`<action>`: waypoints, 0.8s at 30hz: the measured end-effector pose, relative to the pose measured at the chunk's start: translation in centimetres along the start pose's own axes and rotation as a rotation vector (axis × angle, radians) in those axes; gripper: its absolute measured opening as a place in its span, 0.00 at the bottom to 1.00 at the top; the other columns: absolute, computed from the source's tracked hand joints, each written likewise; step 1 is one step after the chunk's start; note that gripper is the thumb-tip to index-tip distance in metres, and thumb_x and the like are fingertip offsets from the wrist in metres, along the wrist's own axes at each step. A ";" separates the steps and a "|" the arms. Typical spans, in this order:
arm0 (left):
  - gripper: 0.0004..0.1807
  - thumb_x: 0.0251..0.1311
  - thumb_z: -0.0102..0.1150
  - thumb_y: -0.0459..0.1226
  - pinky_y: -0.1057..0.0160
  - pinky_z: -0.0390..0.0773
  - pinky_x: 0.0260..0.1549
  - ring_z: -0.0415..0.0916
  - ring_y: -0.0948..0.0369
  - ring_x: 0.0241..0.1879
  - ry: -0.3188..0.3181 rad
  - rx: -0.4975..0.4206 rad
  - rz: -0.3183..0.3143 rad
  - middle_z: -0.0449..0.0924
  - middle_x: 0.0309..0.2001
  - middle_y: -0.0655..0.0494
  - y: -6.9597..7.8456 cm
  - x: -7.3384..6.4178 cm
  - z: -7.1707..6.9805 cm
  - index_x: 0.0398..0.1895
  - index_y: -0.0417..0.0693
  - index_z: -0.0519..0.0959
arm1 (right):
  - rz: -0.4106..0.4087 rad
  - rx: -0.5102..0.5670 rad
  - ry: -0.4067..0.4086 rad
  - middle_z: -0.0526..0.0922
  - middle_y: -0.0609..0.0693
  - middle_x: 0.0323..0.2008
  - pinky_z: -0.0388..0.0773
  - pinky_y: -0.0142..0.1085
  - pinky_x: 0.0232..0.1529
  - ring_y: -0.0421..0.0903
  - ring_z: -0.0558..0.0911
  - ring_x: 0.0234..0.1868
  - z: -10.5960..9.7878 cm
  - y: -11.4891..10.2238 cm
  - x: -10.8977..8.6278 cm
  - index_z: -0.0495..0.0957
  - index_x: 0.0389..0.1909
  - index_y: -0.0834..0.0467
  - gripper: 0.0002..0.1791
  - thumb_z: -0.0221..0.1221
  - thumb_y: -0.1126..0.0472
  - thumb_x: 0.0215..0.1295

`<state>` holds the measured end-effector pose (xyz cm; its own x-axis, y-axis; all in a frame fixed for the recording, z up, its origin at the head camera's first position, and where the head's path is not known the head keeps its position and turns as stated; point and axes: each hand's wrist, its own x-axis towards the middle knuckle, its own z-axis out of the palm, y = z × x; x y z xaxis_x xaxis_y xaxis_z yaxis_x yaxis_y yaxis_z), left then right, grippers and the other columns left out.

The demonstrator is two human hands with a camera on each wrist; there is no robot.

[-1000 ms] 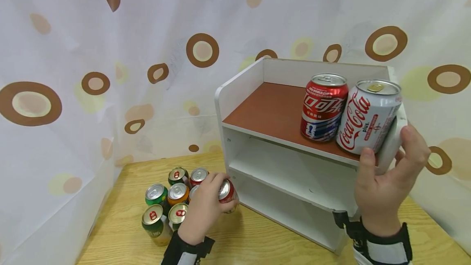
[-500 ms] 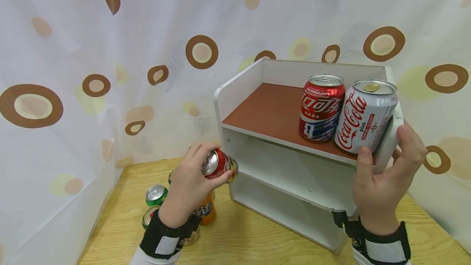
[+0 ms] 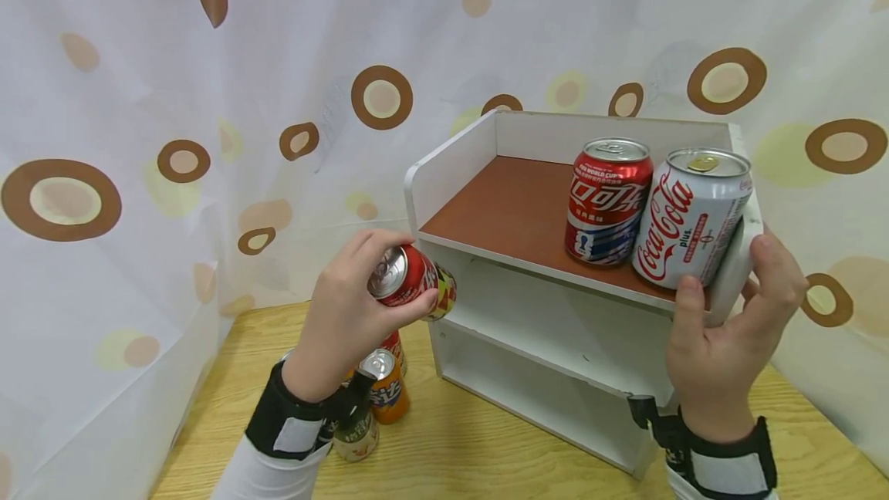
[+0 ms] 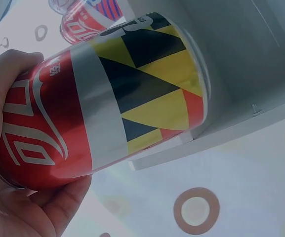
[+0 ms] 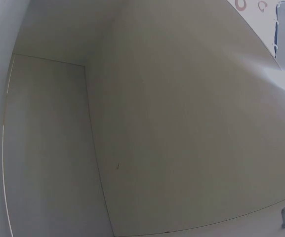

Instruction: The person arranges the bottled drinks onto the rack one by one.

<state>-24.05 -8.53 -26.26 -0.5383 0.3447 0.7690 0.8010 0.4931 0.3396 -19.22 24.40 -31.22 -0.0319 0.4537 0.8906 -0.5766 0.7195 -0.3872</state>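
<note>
My left hand (image 3: 340,315) grips a red Coca-Cola can (image 3: 410,280), tilted with its silver top toward the person. In the left wrist view, this can (image 4: 107,98) shows a red half and a black-and-yellow patterned end, which lies before the shelf opening. The white shelf unit (image 3: 454,272) has a brown top. On that top stand a red cola can (image 3: 606,214) and a white Coca-Cola Plus can (image 3: 684,226). My right hand (image 3: 729,346) holds the unit's right side panel, its thumb by the white can's base.
Below my left forearm, an orange Fanta can (image 3: 390,396) and a dark green can (image 3: 357,434) stand on the wooden table (image 3: 486,446); the arm hides other cans. A spotted curtain (image 3: 319,199) hangs behind. The right wrist view shows the unit's inner boards (image 5: 182,123).
My left hand has lifted the red Coca-Cola can off the table from among the others, tilting it and bringing it up beside the shelf's left edge. My right hand stays in place.
</note>
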 end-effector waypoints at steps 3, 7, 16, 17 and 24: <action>0.30 0.47 0.82 0.38 0.60 0.88 0.38 0.81 0.57 0.47 0.021 -0.005 0.018 0.81 0.50 0.49 0.1 0.4 -0.3 0.55 0.45 0.79 | 0.002 0.006 -0.002 0.69 0.60 0.64 0.69 0.25 0.61 0.54 0.71 0.67 0.0 0.0 0.0 0.65 0.56 0.66 0.23 0.55 0.54 0.69; 0.30 0.48 0.81 0.37 0.60 0.88 0.38 0.81 0.58 0.47 0.041 -0.020 0.045 0.81 0.49 0.50 0.4 1.0 -0.8 0.54 0.44 0.79 | 0.004 0.008 0.005 0.70 0.60 0.63 0.69 0.25 0.61 0.55 0.71 0.67 0.0 0.0 0.0 0.66 0.55 0.67 0.23 0.55 0.55 0.69; 0.29 0.50 0.80 0.39 0.61 0.87 0.37 0.79 0.59 0.46 0.028 -0.010 0.074 0.80 0.48 0.50 1.0 3.1 -1.5 0.55 0.44 0.79 | -0.001 -0.006 0.005 0.70 0.59 0.63 0.68 0.24 0.59 0.54 0.70 0.66 0.0 0.0 0.0 0.66 0.55 0.66 0.23 0.55 0.53 0.70; 0.29 0.50 0.79 0.39 0.61 0.87 0.37 0.79 0.59 0.46 0.032 -0.009 0.080 0.80 0.48 0.50 1.0 3.3 -1.5 0.55 0.43 0.79 | -0.003 -0.004 0.005 0.70 0.59 0.63 0.68 0.24 0.59 0.55 0.70 0.66 0.0 0.0 0.0 0.66 0.55 0.66 0.24 0.56 0.53 0.70; 0.29 0.50 0.79 0.39 0.59 0.87 0.39 0.78 0.57 0.48 0.077 -0.012 0.109 0.81 0.49 0.48 0.7 4.5 -1.1 0.55 0.42 0.79 | -0.008 -0.005 -0.001 0.70 0.60 0.63 0.68 0.24 0.60 0.55 0.70 0.67 0.1 0.0 0.0 0.65 0.56 0.66 0.23 0.55 0.53 0.70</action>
<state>-25.64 -7.52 -21.91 -0.4265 0.3335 0.8408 0.8569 0.4466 0.2575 -19.25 24.34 -31.19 -0.0282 0.4471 0.8940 -0.5731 0.7255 -0.3810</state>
